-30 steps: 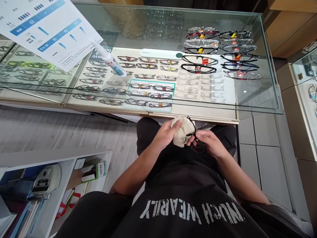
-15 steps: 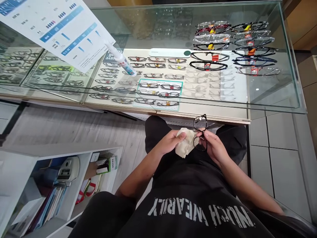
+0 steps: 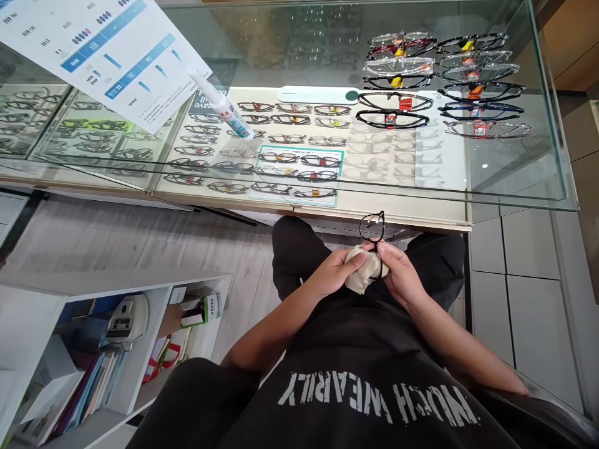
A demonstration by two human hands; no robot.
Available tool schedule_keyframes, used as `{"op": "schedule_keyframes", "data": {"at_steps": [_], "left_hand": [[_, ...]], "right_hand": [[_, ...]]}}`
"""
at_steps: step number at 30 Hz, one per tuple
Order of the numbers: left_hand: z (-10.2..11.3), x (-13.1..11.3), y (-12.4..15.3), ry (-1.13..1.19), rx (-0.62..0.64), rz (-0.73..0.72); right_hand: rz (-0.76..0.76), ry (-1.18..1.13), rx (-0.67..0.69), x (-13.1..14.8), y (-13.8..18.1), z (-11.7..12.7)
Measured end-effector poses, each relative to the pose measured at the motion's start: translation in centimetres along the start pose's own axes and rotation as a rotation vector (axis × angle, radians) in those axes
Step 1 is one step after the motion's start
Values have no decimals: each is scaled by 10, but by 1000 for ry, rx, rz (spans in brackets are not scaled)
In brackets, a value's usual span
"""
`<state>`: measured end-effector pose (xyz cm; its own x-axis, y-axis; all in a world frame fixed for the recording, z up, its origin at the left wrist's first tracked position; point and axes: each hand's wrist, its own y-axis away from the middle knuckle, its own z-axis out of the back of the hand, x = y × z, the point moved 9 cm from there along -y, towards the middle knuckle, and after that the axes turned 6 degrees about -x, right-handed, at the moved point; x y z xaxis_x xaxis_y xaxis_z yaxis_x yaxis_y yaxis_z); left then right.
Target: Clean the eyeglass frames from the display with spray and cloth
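Observation:
Above my lap, a pair of black-rimmed eyeglasses (image 3: 383, 232) is held on end, one lens up and the other down. My right hand (image 3: 399, 268) pinches the frame near its bridge. In my left hand (image 3: 337, 272) is a cream cloth (image 3: 361, 277), gripped between thumb and fingers. The cloth lies over the lower lens and covers most of it. Both hands are close together, nearly touching at the glasses. The upper lens stands clear of the cloth.
In front, a glass display case (image 3: 374, 206) holds rows of spectacle frames. More frames (image 3: 393, 118) with coloured tags stand on its top, near a white tube (image 3: 224, 106) and a printed sheet (image 3: 116, 62). A white shelf unit (image 3: 187, 280) with folders stands at left.
My left hand has moved right with the cloth, which now covers the lower lens. The glasses have shifted slightly left in my right hand.

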<state>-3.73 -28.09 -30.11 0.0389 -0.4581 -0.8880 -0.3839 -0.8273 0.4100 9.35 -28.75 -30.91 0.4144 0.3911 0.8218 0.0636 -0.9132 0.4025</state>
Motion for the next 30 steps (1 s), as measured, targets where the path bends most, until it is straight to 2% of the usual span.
{"op": "schedule_keyframes", "data": {"at_steps": [7,11,13,16,19,24,26,28,30], "left_hand": [[-16,0,1,122,105,42],[-22,-7,-4,78,-33,-53],[-23,-7,-7,76,-110,-76],[-23,-4,-10,88,-158,-61],[-19,-7,-14,32,-119,-74],[-19,-17,-12,-29,81,-62],[-22,-18,-10,0,121,-34],[-24,-15,-8,23,103,-16],[-25,-12,-8,35,21,-23]], "right_hand": [[-21,-9,-50,5,0,5],[44,0,-105,11,2,6],[28,-16,-104,10,2,6],[-27,-14,-101,6,4,7],[-25,9,-104,9,5,10],[2,7,-109,13,5,13],[-13,-21,-116,12,3,14],[-26,-51,-126,10,3,13],[-30,-49,-131,8,3,11]]}}
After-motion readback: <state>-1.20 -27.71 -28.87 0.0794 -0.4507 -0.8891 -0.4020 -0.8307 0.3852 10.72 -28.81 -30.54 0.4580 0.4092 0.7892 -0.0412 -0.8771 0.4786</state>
